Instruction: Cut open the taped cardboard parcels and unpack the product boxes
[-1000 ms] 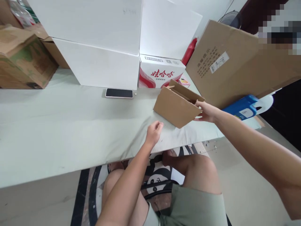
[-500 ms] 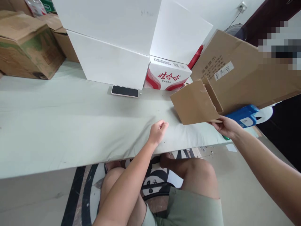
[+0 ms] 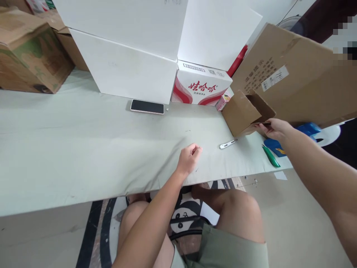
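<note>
My right hand grips the edge of a small open brown cardboard box, which rests tilted at the right end of the pale green table, against a large brown carton. My left hand lies near the table's front edge with its fingers curled loosely; nothing shows in them. A small silver utility knife lies on the table between my two hands. A green pen-like tool lies just right of it, near the table corner.
A black phone lies face up in front of stacked white boxes. A red-and-white printed carton stands beside them. A worn brown box sits far left. A blue object is under my right forearm.
My right hand has carried the small box from the table's middle up and to the right, setting it against the large carton. That uncovered the knife and green tool. My left hand stayed put.
</note>
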The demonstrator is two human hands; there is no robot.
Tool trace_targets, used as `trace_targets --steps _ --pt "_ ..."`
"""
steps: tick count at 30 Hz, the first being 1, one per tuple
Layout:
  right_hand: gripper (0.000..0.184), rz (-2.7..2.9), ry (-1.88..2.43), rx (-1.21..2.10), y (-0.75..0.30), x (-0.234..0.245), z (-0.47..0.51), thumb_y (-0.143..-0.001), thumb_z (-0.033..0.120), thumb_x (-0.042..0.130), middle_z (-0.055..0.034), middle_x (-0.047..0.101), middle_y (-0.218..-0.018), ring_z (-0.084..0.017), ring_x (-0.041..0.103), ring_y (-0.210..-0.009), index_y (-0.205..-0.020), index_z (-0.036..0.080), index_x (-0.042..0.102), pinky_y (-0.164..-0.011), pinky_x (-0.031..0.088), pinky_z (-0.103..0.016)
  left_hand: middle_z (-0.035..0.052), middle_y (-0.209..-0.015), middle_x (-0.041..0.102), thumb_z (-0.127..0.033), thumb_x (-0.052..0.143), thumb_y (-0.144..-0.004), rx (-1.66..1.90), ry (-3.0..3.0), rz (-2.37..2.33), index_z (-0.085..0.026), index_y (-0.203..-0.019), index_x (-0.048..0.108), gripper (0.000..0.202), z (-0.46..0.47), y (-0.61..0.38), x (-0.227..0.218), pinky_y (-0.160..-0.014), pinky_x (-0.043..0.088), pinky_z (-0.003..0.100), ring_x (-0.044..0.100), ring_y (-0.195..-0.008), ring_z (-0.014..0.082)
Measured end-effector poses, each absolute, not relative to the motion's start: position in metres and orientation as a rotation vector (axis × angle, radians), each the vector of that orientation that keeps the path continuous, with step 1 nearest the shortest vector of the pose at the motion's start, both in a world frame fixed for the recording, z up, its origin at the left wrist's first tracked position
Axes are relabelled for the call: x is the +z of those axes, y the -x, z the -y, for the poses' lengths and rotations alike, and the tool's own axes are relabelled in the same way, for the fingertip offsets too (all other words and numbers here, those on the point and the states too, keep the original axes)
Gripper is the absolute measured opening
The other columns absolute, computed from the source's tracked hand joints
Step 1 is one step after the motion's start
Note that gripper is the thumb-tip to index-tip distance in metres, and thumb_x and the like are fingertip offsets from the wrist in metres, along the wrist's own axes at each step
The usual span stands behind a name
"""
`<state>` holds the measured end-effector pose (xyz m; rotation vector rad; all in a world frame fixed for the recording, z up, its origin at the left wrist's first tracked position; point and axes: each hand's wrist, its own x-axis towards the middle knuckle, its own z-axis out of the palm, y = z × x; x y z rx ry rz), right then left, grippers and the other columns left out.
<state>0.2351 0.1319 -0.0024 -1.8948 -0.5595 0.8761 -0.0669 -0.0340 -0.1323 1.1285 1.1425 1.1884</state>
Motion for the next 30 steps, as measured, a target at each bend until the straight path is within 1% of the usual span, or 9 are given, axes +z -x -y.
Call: trace_targets --steps 6,9,11,14,16,18,20,24,30 --pt "0.038 0.650 1.843 0.938 -0.226 -0.013 -0.165 -0.101 0.040 0.064 -0.0104 0.064 -0.133 -0.022 0.066 -0.116 -0.132 0.019 0.063 -0.098 0.059 -0.042 -0.0051 -0.061 0.035 -0.051 0.047 -0.083 1.185 -1.105 -1.146 -0.022 -0.066 0.043 0.034 0.031 0.068 -0.133 -0.063 0.027 0.031 0.034 -0.061 0.0125" --pt "0.033 0.677 1.811 0.915 -0.217 -0.017 -0.184 -0.102 0.038 0.063 -0.0093 0.066 -0.126 -0.019 0.068 -0.107 -0.128 0.017 0.064 -0.091 0.061 -0.038 -0.0049 -0.060 0.036 -0.050 0.047 -0.083 1.181 -1.096 -1.145 -0.021 -0.066 0.044 0.034 0.026 0.068 -0.134 -0.063 0.028 0.031 0.036 -0.062 0.0126" --pt "0.022 0.693 1.786 0.898 -0.210 -0.019 -0.200 -0.108 0.027 0.048 -0.0069 0.068 -0.118 -0.011 0.068 -0.093 -0.117 0.017 0.065 -0.085 0.060 -0.027 -0.0047 -0.061 0.036 -0.048 0.047 -0.084 1.176 -1.086 -1.145 -0.021 -0.066 0.044 0.033 0.022 0.068 -0.137 -0.063 0.027 0.031 0.036 -0.062 0.0125" --pt "0.043 0.736 1.779 0.932 -0.198 -0.021 -0.226 -0.110 0.023 0.021 -0.0082 0.067 -0.114 -0.005 0.067 -0.080 -0.096 0.018 0.062 -0.080 0.055 -0.018 -0.0045 -0.060 0.037 -0.045 0.048 -0.084 1.158 -1.073 -1.164 -0.021 -0.066 0.043 0.030 0.016 0.068 -0.142 -0.062 0.027 0.031 0.036 -0.061 0.0123" --pt "0.051 0.793 1.785 1.035 -0.188 -0.022 -0.240 -0.111 0.039 0.019 -0.0122 0.067 -0.114 -0.010 0.072 -0.084 -0.088 0.018 0.060 -0.082 0.056 -0.026 -0.0045 -0.060 0.038 -0.045 0.048 -0.085 1.142 -1.078 -1.185 -0.021 -0.066 0.043 0.030 0.012 0.068 -0.145 -0.062 0.027 0.031 0.036 -0.061 0.0123" --pt "0.061 0.943 1.846 1.185 -0.178 -0.024 -0.246 -0.109 0.053 0.018 -0.0141 0.067 -0.117 -0.018 0.075 -0.089 -0.091 0.017 0.063 -0.085 0.056 -0.038 -0.0043 -0.060 0.040 -0.045 0.048 -0.086 1.131 -1.093 -1.196 -0.021 -0.067 0.044 0.031 0.009 0.068 -0.147 -0.063 0.028 0.031 0.036 -0.061 0.0126" --pt "0.063 1.108 1.950 1.308 -0.168 -0.025 -0.243 -0.109 0.055 0.016 -0.0135 0.068 -0.118 -0.021 0.075 -0.087 -0.100 0.017 0.067 -0.085 0.054 -0.043 -0.0042 -0.060 0.040 -0.045 0.048 -0.086 1.134 -1.104 -1.194 -0.021 -0.067 0.045 0.031 0.007 0.068 -0.147 -0.063 0.028 0.031 0.037 -0.061 0.0127" --pt "0.057 1.233 2.069 1.360 -0.145 -0.020 -0.216 -0.109 0.051 0.022 -0.0132 0.072 -0.113 -0.021 0.073 -0.081 -0.100 0.020 0.069 -0.081 0.054 -0.039 -0.0044 -0.061 0.040 -0.043 0.049 -0.086 1.168 -1.083 -1.152 -0.021 -0.068 0.047 0.029 0.013 0.067 -0.142 -0.063 0.029 0.031 0.039 -0.062 0.0127" --pt "0.052 1.507 2.073 1.300 -0.083 -0.004 -0.170 -0.107 0.046 0.025 -0.0137 0.072 -0.124 -0.022 0.073 -0.080 -0.095 0.024 0.070 -0.071 0.053 -0.034 -0.0040 -0.061 0.044 -0.044 0.054 -0.085 1.272 -1.017 -1.101 -0.021 -0.066 0.047 0.030 0.040 0.080 -0.129 -0.063 0.031 0.030 0.041 -0.062 0.0129"
